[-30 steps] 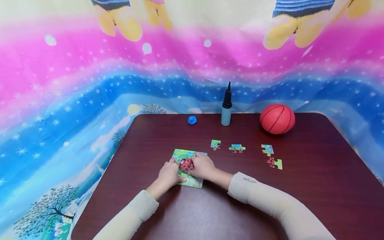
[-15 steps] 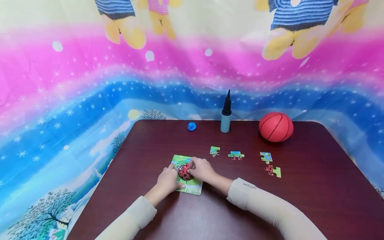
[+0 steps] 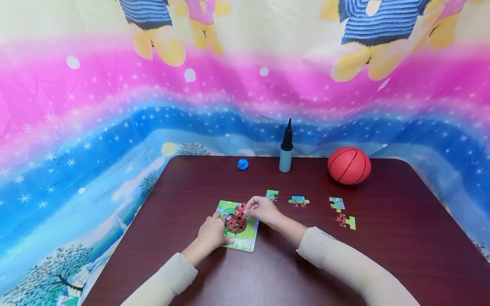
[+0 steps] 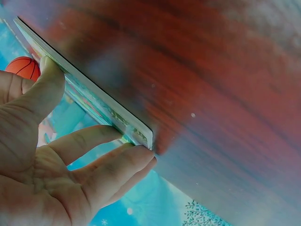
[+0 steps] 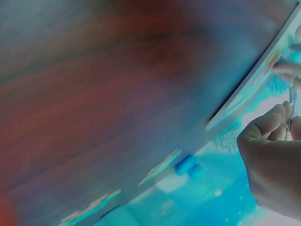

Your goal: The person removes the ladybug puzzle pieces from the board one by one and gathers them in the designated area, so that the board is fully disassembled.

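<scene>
A ladybug jigsaw puzzle board [image 3: 248, 244] lies on the dark wooden table. My left hand [image 3: 211, 231] holds its left side, thumb near the front and fingers farther up; the left wrist view shows this thumb [image 4: 51, 77] and the fingertips at the board's edges. Between thumb and fingers my right hand [image 3: 264, 209] pinches a red, black-spotted puzzle piece [image 3: 240, 209] above the board's upper right part. From the right wrist camera that piece [image 5: 293, 101] appears edge-on, raised off the board. The right hand partly hides the board's upper right corner.
Several loose puzzle pieces lie to the right, including a green-blue one [image 3: 299, 201], another [image 3: 337, 203] and a red-green one [image 3: 346, 221]. Along the back edge stand a blue rubber duck [image 3: 243, 164], a hand pump [image 3: 286, 151] and a red basketball [image 3: 349, 166].
My right hand has lifted from the board, moving slightly up and right with the pinched piece, which now shows clear of the picture. My left hand stays on the board. The head view tilted up.
</scene>
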A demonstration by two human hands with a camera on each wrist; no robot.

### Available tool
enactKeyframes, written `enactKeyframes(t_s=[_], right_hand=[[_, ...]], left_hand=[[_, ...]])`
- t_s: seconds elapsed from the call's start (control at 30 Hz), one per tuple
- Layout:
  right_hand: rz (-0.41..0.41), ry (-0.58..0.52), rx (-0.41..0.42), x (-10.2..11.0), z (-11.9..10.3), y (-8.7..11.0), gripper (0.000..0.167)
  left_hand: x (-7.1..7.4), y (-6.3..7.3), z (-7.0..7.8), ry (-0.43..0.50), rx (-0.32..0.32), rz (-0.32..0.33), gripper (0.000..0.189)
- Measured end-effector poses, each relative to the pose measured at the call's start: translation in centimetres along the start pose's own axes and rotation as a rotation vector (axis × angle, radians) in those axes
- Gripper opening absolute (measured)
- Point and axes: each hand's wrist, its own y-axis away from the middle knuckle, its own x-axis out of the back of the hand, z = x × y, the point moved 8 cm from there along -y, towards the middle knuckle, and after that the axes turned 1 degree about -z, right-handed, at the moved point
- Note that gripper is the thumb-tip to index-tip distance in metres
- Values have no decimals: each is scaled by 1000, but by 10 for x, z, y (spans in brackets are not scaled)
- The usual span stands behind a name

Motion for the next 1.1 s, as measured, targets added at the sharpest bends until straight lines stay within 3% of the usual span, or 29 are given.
enactKeyframes(t_s=[0.2, 0.3, 0.47, 0.87, 1.1], right_hand=[[56, -29, -70, 27, 7, 5, 15], [69, -30, -79, 39, 11, 6, 26], [80, 56, -76, 58, 17, 10, 37], [92, 377, -132, 93, 36, 28, 29], [168, 676, -57, 105, 31, 34, 14]], left_hand=[[-1, 1, -1, -12, 8, 4, 71], [-1, 3, -2, -7, 20, 3, 71], [-1, 4, -3, -2, 31, -9, 70], [0, 4, 1, -5, 27, -6, 66], [1, 3, 4, -13, 16, -5, 71]])
